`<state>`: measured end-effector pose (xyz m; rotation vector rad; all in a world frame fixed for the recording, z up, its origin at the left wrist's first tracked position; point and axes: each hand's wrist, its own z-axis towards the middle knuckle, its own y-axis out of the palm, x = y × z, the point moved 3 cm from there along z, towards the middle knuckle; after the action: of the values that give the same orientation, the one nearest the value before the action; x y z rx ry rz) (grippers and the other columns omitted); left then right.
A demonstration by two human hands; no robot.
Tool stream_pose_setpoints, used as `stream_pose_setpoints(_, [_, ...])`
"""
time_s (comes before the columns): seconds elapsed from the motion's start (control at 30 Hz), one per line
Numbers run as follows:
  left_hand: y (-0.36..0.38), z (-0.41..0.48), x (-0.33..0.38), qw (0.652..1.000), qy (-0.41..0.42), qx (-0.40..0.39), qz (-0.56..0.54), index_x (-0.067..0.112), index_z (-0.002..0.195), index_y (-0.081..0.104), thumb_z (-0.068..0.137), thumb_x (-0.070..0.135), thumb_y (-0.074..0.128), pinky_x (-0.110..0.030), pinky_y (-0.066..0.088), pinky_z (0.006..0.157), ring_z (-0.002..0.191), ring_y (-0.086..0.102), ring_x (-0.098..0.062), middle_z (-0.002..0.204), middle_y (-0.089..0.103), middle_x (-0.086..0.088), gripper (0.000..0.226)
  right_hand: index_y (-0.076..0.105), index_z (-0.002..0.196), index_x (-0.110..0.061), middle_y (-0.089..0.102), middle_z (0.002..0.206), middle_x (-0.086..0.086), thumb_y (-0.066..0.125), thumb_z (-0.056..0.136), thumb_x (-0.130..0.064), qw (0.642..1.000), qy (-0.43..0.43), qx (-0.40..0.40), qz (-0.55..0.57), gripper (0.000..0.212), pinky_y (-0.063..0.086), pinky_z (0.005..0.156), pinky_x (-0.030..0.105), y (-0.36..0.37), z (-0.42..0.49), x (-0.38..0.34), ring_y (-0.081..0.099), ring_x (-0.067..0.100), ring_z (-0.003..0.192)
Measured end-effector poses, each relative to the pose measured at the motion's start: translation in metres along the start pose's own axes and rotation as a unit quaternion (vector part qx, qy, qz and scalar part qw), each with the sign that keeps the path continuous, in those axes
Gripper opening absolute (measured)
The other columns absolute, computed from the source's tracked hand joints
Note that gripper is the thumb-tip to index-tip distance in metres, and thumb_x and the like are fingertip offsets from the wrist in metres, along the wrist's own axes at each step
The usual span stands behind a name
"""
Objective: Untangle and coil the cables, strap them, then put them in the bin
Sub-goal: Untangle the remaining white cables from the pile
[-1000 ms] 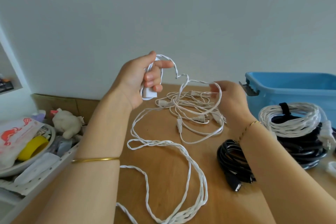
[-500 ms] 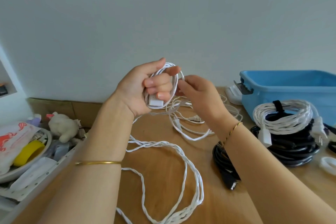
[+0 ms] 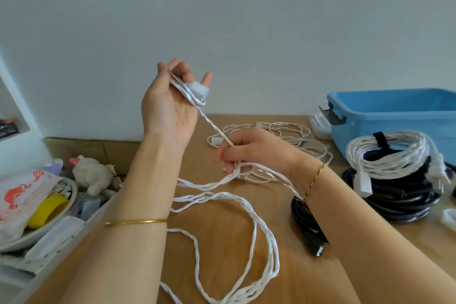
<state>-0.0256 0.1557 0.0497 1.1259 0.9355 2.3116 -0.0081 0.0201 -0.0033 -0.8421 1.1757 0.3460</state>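
Coiling had barely started. One strapped coil (image 3: 385, 153) lay on a black coil (image 3: 399, 195) beside the bin (image 3: 394, 116), not in it. Most of the white cable (image 3: 246, 207) sprawled over the table (image 3: 222, 242). The raised left hand (image 3: 170, 106) pinched its plug and a few loops. The right hand (image 3: 249, 150) gripped the strand lower down. Half a second earlier both hands met at the loops; the right had since dropped tableward, drawing the strand taut.

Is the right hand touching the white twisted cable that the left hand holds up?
Touching. The head view shows the right hand gripping the white twisted cable, which runs from its fingers up to the left hand.
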Motion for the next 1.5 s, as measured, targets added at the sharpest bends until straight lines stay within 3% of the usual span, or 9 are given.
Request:
stream_pose_setpoints(0.17, [-0.012,-0.001,-0.002,0.94,0.149,0.054,0.303,0.005,0.124,0.049,0.103,0.02,0.038,-0.03,0.05,0.08,0.063,0.055,-0.008,0.065,0.066,0.007,0.028,0.069,0.083,-0.014,0.064,0.076,0.006,0.061,0.082,-0.004,0.995,-0.015,-0.036,-0.093,0.012,0.049,0.075,0.032,0.002,-0.006,-0.013,0.057,0.016,0.072])
stream_pose_setpoints(0.27, [-0.004,-0.009,-0.01,0.805,0.218,-0.036,0.551,0.009,0.117,0.052,0.101,0.017,0.039,-0.013,0.043,0.078,0.067,0.053,-0.005,0.073,0.063,0.003,0.022,0.067,0.081,-0.006,0.061,0.07,0.001,0.061,0.079,-0.005,0.994,-0.036,0.011,-0.105,0.007,0.043,0.066,0.021,-0.008,-0.009,-0.021,0.053,0.007,0.064])
stream_pose_setpoints(0.4, [0.004,-0.013,-0.023,0.642,0.143,-0.138,0.74,0.007,0.092,0.052,0.1,0.02,0.041,-0.035,0.043,0.082,0.078,0.056,-0.016,0.082,0.061,-0.004,0.018,0.063,0.081,0.003,0.049,0.064,0.006,0.063,0.08,-0.012,0.967,-0.064,0.151,-0.195,0.016,0.036,0.058,0.026,-0.028,-0.006,-0.017,0.04,0.013,0.057])
stream_pose_setpoints(0.57, [0.012,-0.022,-0.026,0.625,0.009,-0.187,0.758,0.007,0.083,0.042,0.097,0.032,0.044,-0.045,0.044,0.073,0.078,0.055,-0.028,0.085,0.057,-0.014,0.028,0.067,0.08,-0.022,0.064,0.083,-0.004,0.059,0.079,-0.015,0.878,-0.086,0.29,-0.372,0.011,0.043,0.075,0.035,-0.034,-0.003,-0.013,0.056,0.021,0.086])
stream_pose_setpoints(0.7, [0.009,-0.023,-0.029,0.551,-0.038,-0.229,0.802,0.008,0.092,0.05,0.085,0.024,0.06,-0.044,0.045,0.069,0.08,0.056,-0.029,0.088,0.058,-0.012,0.02,0.069,0.092,-0.023,0.062,0.1,-0.003,0.063,0.081,-0.018,0.844,-0.12,0.342,-0.395,0.014,0.043,0.081,0.038,-0.04,-0.005,-0.01,0.052,0.022,0.098])
stream_pose_setpoints(0.9, [-0.003,-0.009,-0.025,0.577,0.021,-0.169,0.799,0.012,0.069,0.039,0.095,0.037,0.05,-0.036,0.033,0.059,0.061,0.042,-0.022,0.065,0.043,-0.003,0.038,0.07,0.088,-0.017,0.062,0.093,-0.002,0.069,0.083,-0.026,0.894,-0.127,0.311,-0.297,0.01,0.05,0.075,0.035,-0.041,-0.002,-0.005,0.06,0.016,0.078])
stream_pose_setpoints(1.13, [-0.016,0.0,-0.012,0.615,0.06,-0.006,0.786,0.012,0.074,0.038,0.099,0.031,0.044,-0.032,0.029,0.067,0.068,0.041,-0.024,0.073,0.043,-0.002,0.032,0.064,0.075,-0.01,0.066,0.085,-0.003,0.07,0.083,-0.021,0.934,-0.071,0.32,-0.145,0.015,0.044,0.061,0.022,-0.045,-0.003,-0.002,0.05,0.002,0.058])
stream_pose_setpoints(1.27, [-0.021,0.002,-0.002,0.649,0.084,0.061,0.754,0.007,0.085,0.044,0.099,0.032,0.043,-0.034,0.033,0.068,0.077,0.049,-0.03,0.084,0.052,-0.008,0.028,0.064,0.085,0.002,0.064,0.069,0.01,0.058,0.091,-0.016,0.949,-0.01,0.317,0.007,0.02,0.056,0.064,0.034,-0.05,-0.005,0.007,0.061,0.011,0.054])
stream_pose_setpoints(1.5, [-0.027,0.006,0.003,0.666,0.088,0.093,0.735,0.0,0.101,0.053,0.098,0.035,0.042,-0.047,0.049,0.083,0.092,0.06,-0.041,0.104,0.064,-0.021,0.036,0.05,0.098,0.002,0.058,0.064,0.012,0.031,0.1,-0.008,0.937,0.109,0.333,0.018,0.021,0.058,0.069,0.051,-0.052,-0.004,0.02,0.067,0.036,0.063])
